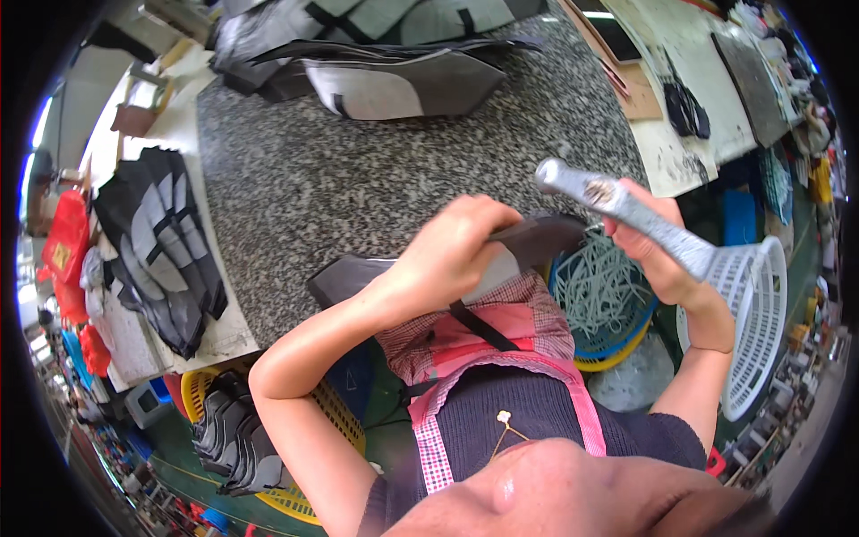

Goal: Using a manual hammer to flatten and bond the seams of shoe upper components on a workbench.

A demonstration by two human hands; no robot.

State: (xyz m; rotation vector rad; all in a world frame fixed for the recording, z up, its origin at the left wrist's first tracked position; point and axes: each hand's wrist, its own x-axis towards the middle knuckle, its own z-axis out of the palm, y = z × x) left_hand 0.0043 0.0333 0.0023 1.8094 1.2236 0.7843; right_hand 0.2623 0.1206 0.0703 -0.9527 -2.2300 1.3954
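My left hand (461,237) is closed on a black-and-grey fabric piece (541,238) at the near edge of the speckled stone tabletop (412,161). The piece bends along its length, and its black end sticks out past each side of the hand. Raised to the right is a hammer (658,228), with my right hand (651,255) closed around it. The hammer's long grey metal head points up and left, apart from the piece. Most of its handle is hidden by the hand. Ahead lies a pile of similar black-and-grey pieces (403,85).
More pieces (165,251) fan out on the left table, and others fill a yellow basket (291,506) below. A blue basin (617,345) of pale strips stands right of my apron. Beside it is a white basket (761,331). A phone (617,40) and black scissors (687,112) lie far right.
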